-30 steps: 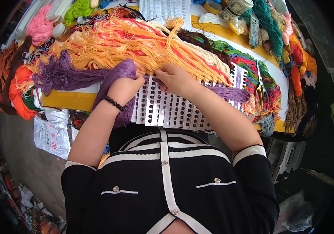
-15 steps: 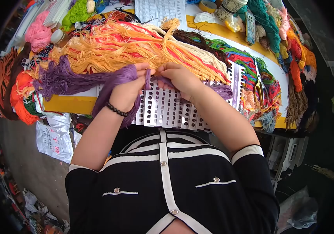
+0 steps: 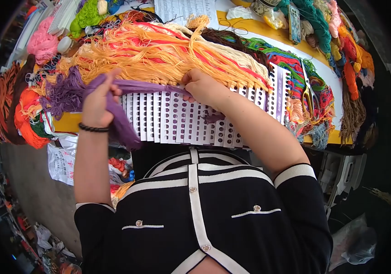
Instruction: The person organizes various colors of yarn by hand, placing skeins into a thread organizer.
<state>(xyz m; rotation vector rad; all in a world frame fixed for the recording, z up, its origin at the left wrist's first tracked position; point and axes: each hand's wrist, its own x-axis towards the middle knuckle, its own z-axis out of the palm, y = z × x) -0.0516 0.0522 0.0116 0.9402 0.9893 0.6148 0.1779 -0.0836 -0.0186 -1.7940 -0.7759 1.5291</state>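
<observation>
My left hand (image 3: 98, 102) is closed on a thick hank of purple thread (image 3: 122, 124), whose loose end hangs down toward the table's front edge. A purple strand runs taut from it to my right hand (image 3: 202, 89), which pinches the strand over the punched white cards (image 3: 172, 119). The cards lie in an overlapping row along the front. Behind both hands spreads a big pile of orange thread (image 3: 131, 55) with red strands in it. More tangled purple thread (image 3: 63, 93) lies left of my left hand.
Scissors (image 3: 309, 89) lie on multicoloured thread at the right. A phone (image 3: 294, 23), a jar (image 3: 66, 44) and a printed sheet (image 3: 184, 10) are at the back. Pink thread (image 3: 44, 41) and orange-red thread (image 3: 27, 116) sit at the left.
My left hand has moved left with the purple hank, away from my right hand, and the strand between them is now stretched out. My right hand has stayed nearly in place.
</observation>
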